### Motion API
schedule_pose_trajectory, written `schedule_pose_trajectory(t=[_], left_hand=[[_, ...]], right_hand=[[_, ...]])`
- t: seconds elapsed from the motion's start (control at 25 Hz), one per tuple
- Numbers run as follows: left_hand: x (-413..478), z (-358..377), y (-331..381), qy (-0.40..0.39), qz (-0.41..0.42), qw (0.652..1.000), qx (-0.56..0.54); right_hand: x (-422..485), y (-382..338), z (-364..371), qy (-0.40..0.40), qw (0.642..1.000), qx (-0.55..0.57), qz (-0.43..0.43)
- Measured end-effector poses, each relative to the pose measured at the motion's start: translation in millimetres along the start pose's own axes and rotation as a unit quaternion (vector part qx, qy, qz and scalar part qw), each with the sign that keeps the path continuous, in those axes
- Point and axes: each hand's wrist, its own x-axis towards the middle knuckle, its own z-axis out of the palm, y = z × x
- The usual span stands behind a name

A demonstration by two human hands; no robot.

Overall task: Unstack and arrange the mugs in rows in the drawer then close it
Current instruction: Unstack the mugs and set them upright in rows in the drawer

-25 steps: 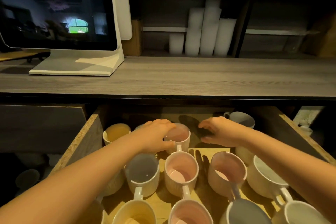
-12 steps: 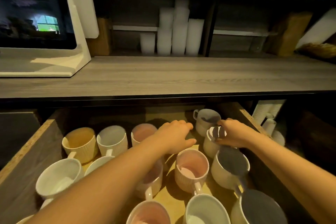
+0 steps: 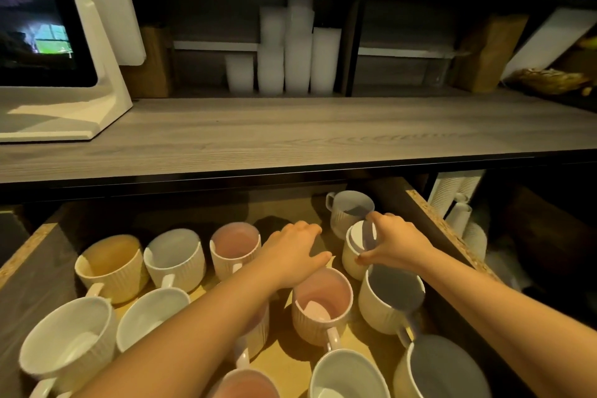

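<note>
Head view: your right hand (image 3: 392, 244) grips the rim of a white ribbed mug (image 3: 353, 252) near the drawer's right wall (image 3: 442, 226), thumb at the near rim, fingers (image 3: 376, 218) curled over the far rim. The mug stands upright, mouth up, long axis vertical; its handle is hidden, so you cannot tell which way it points. A second rim line shows just inside its mouth, possibly a nested mug, not sure. The mug sits directly under and left of your right palm.

Your left hand (image 3: 295, 250) is palm-down, fingers spread and loose, grasping nothing, hovering over the drawer floor between the pink mug (image 3: 235, 247) in the back row and the mug in your right hand. Whether it touches anything you cannot tell.

Behind the held mug, a grey-white mug (image 3: 350, 208) stands upright at the drawer's far right corner, handle pointing left. Back row left to right: yellow mug (image 3: 111, 263), white mug (image 3: 176, 257), then the pink one, all upright, handles toward the near edge. Just near of the held mug, a grey-lined mug (image 3: 391, 299) stands with its handle toward the near edge; left of it, a pink-lined mug (image 3: 321, 305), handle also near. More upright mugs crowd the near edge. The drawer is open under the grey counter (image 3: 290, 136).
</note>
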Motion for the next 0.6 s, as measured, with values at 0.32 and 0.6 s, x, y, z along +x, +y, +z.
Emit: schedule_pose_trajectory(t=[0.32,0.6], left_hand=[[-3.4,-15.8,-3.9,0.015,0.041,0.995,-0.084],[-16.8,-27.2,-7.4,0.081,0.104,0.979,-0.152]], right_hand=[[-19.4,-19.2,-44.3,0.062,0.99,0.082,-0.099],[-26.2,-13.4,-65.3,-0.02,0.904,0.411,-0.113]])
